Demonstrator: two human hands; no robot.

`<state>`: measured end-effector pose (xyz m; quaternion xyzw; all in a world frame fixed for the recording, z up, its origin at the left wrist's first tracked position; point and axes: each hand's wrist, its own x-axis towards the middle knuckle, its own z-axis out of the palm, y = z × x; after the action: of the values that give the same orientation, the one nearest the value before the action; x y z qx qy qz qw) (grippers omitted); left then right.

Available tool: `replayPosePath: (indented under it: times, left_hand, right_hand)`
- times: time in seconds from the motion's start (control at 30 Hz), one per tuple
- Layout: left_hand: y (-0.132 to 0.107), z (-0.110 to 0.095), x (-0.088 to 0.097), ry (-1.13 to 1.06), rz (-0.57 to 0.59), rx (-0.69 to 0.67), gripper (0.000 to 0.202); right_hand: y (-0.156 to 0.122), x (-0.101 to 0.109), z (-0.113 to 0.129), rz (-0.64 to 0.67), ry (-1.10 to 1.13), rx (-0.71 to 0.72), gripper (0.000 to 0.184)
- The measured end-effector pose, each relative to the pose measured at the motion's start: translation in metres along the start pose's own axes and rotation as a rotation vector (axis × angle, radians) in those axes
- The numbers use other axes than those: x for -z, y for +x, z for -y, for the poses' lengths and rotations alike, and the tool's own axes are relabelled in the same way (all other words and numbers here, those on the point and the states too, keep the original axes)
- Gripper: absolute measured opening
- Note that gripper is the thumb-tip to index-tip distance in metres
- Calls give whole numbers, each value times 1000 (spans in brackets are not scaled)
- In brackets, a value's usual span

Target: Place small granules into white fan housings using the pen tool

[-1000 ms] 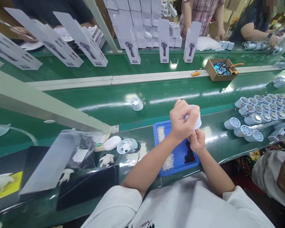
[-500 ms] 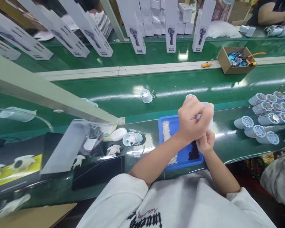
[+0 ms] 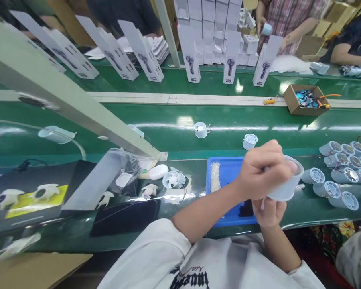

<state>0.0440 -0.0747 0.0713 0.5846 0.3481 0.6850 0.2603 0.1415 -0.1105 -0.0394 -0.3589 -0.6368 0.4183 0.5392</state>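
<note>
My left hand (image 3: 263,170) is curled around a white cylindrical fan housing (image 3: 285,184), held over the right end of a blue tray (image 3: 225,170). Below it, my right hand (image 3: 269,212) is closed, pinched at the housing's underside; what its fingers grip is hidden. The blue tray holds a strip of small clear bits (image 3: 215,176) and a dark patch. Two more white housings (image 3: 201,129) (image 3: 250,141) lie on the green belt beyond the tray.
Several finished housings (image 3: 338,172) lie at the right. White propellers (image 3: 150,189), a fan part (image 3: 173,179) and a plastic bag sit left of the tray. Upright product boxes (image 3: 230,64) and a cardboard box (image 3: 305,100) stand across the belt, where other people work.
My hands have come down and to the right with the housing, now tilted so its open rim shows. A second housing now lies on the belt behind them. The camera view shifted.
</note>
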Motion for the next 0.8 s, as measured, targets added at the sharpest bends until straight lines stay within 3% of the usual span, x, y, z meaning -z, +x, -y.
replayPosePath:
  times: [0.07,0.17,0.33,0.5,0.57,0.67,0.8]
  left_hand:
    - [2,-2,4,-15,17,67,51]
    - [4,0,7,40,-54,94,51]
    - [4,15,5,-84,-113,189,40]
    - [14,29,11,-267,158,521,26]
    - [21,40,24,-167,189,534,25]
    - [30,67,49,143,70,469,27]
    - [32,105,75,527,20,563,43]
  right_hand:
    - [3,-3,9,-37,59,31,48]
    - [14,-5,18,-71,63,47,48]
    - [29,-1,21,-45,74,-28,40]
    - [41,4,14,-79,-34,-55,33]
    - [45,7,6,-28,-185,-51,32]
    - [49,11,-6,81,-391,-95,30]
    - [48,10,-11,152,-427,-137,29]
